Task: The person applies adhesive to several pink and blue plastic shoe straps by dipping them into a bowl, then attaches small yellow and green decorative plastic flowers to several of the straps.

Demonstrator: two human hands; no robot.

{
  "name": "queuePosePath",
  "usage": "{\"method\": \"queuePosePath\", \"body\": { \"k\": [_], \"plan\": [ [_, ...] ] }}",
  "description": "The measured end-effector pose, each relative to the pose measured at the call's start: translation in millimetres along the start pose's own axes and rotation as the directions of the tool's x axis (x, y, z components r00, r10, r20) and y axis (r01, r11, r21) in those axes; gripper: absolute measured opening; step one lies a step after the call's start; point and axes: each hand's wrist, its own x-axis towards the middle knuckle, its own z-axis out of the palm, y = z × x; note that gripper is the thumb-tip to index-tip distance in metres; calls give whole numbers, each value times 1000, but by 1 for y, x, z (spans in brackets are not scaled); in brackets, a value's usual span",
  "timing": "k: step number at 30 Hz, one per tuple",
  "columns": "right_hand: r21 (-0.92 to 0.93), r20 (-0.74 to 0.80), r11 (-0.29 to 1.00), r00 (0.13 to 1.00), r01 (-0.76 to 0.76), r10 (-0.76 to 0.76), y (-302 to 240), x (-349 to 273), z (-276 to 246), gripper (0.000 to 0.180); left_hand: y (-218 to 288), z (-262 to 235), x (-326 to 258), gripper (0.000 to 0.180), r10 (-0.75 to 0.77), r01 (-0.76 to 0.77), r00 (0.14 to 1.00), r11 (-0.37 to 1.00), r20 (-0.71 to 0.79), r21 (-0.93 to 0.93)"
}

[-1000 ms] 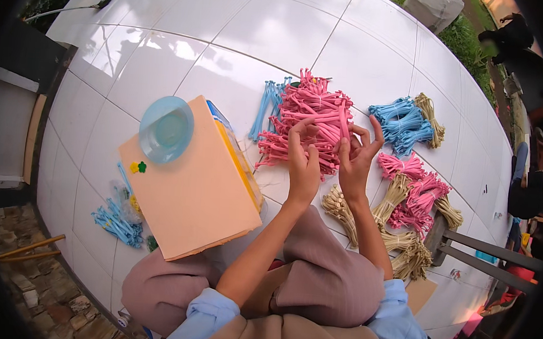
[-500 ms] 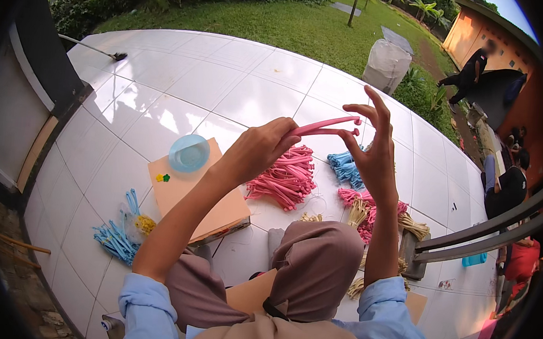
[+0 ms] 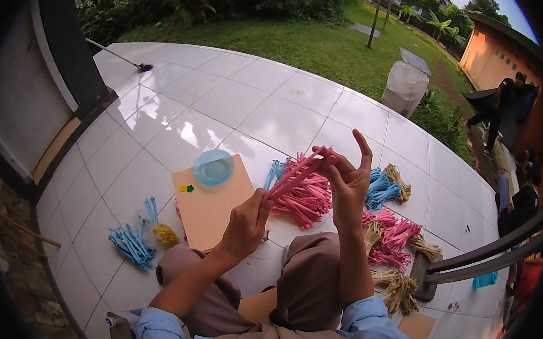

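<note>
My left hand (image 3: 243, 224) is closed round the lower end of a few slim pink strands (image 3: 295, 182) with knobbed ends. At their upper end, my right hand (image 3: 350, 183) pinches the knobs between thumb and fingers, one finger pointing up. The strands slant up to the right between both hands, above my lap. Behind them on the tiles lies a big pile of similar pink strands (image 3: 304, 199). What they are made of I cannot tell.
A tan board (image 3: 219, 207) bears a translucent blue bowl (image 3: 214, 168) and small yellow and green pieces (image 3: 186, 188). Blue strands (image 3: 131, 246) lie left. On the right are blue (image 3: 381, 188), pink (image 3: 398, 236) and beige bundles (image 3: 399, 293), beside a metal rail (image 3: 484, 248). People are farther right.
Both hands have come lower and closer to my body. My right hand, spread beside the strand tips before, now pinches them together. The view has shifted a little.
</note>
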Motion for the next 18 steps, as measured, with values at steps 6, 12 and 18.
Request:
{"method": "queuePosePath", "body": {
  "k": [6, 12, 18],
  "plan": [
    [204, 74, 945, 967, -255, 244, 35, -19, 34, 69, 2, 17, 6, 28, -123, 105, 980, 987, -155, -121],
    [59, 161, 940, 932, -337, 324, 65, -39, 55, 39, -17, 38, 7, 33, -106, 55, 922, 988, -374, -143],
    [42, -46, 965, 965, -258, 259, 63, -37, 49, 35, -13, 17, 10, 27, -350, 82, 779, 880, -521, -468]
  ]
}}
